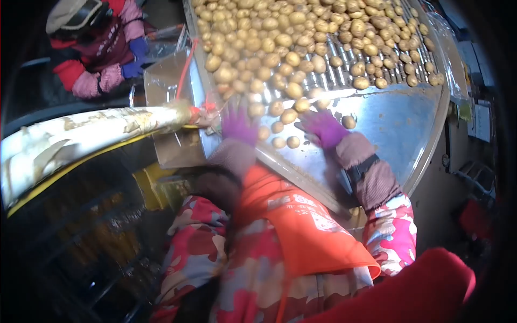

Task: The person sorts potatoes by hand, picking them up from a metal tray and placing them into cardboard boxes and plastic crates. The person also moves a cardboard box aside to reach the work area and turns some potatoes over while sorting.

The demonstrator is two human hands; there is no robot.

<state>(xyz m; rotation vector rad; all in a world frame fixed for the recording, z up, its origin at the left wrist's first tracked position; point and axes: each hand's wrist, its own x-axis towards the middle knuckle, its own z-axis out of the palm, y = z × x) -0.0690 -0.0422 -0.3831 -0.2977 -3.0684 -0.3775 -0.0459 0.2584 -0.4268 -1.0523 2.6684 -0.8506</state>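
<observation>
Many potatoes (293, 90) lie on a roller conveyor (344, 75) and spill onto the metal tray (398, 113) below it. My left hand (239, 123), in a purple glove and blurred, is at the tray's left edge beside the nearest potatoes, its fingers pointing up and apart. To the right, my right hand (324, 129), also gloved in purple, reaches over the tray with fingers spread, just below some potatoes. One single potato (349, 122) lies right next to it. Neither hand has anything gripped in it.
A white wrapped pipe (97, 126) with a yellow hose enters from the left. Behind it is a cardboard box (164, 81). A co-worker (102, 46) in blue gloves stands at the upper left. A yellow container (153, 185) sits lower left.
</observation>
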